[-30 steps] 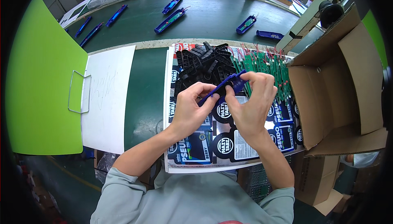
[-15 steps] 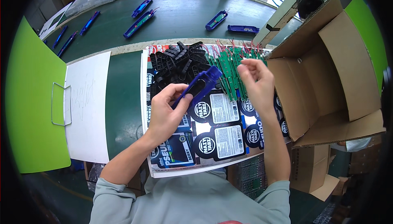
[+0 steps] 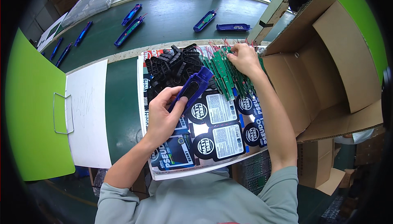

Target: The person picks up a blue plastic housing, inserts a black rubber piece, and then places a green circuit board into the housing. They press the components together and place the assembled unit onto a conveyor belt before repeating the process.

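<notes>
A long blue plastic housing (image 3: pixel 203 75), with a black strip (image 3: pixel 191 89) set in its hollow, is held tilted in my left hand (image 3: pixel 161 111). The thumb presses on the strip's lower end. My right hand (image 3: pixel 248 61) reaches over a pile of narrow green circuit boards (image 3: pixel 220 75) with thin red wires. Its fingers are bent, the tips together at the pile's upper end; what lies between them is hidden. To the left of the boards is a heap of black plastic pieces (image 3: pixel 167 66), just beyond the housing.
Printed sheets (image 3: pixel 219 142) cover the work surface under the piles. An open cardboard box (image 3: pixel 305 88) stands at right. Across the far green belt (image 3: pixel 172 15) lie several blue housings (image 3: pixel 130 31), some with boards inside. A bright green panel (image 3: pixel 35 113) and white paper (image 3: pixel 88 117) are at left.
My right hand has moved up and away from me, onto the far end of the circuit boards. The left hand keeps its hold on the blue housing. The whole view has shifted slightly.
</notes>
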Demonstrator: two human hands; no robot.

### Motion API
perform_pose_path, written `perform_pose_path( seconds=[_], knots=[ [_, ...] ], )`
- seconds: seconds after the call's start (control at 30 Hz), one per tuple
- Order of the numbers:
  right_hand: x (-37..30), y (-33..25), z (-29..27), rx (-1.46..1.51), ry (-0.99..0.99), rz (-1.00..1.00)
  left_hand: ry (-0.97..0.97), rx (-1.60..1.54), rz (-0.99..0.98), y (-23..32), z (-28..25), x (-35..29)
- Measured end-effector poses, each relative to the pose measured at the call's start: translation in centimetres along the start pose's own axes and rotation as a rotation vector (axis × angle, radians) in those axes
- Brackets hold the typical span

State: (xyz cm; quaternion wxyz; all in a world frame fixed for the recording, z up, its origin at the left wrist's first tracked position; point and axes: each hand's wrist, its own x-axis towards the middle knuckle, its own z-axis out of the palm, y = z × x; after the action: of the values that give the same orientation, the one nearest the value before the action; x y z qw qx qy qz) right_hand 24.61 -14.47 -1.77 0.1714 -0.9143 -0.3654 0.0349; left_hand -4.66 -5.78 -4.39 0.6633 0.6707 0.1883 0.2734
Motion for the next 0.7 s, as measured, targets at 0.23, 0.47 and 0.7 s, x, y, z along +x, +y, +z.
perform_pose_path(
  seconds=[0.23,0.47,0.7],
  knots=[
    [-1.2,0.0,-0.8,-0.029,0.087,0.028,0.008,0.009,-0.01,-0.3,-0.3,-0.2],
    [-8.8,-5.0,-6.0,0.423,0.498,-0.228,0.013,-0.075,-0.059,0.0,-0.5,0.2],
    [-14.9,-8.5,-4.2,0.977,0.238,-0.388,-0.112,-0.35,-0.178,0.4,-0.6,0.4]
  ],
)
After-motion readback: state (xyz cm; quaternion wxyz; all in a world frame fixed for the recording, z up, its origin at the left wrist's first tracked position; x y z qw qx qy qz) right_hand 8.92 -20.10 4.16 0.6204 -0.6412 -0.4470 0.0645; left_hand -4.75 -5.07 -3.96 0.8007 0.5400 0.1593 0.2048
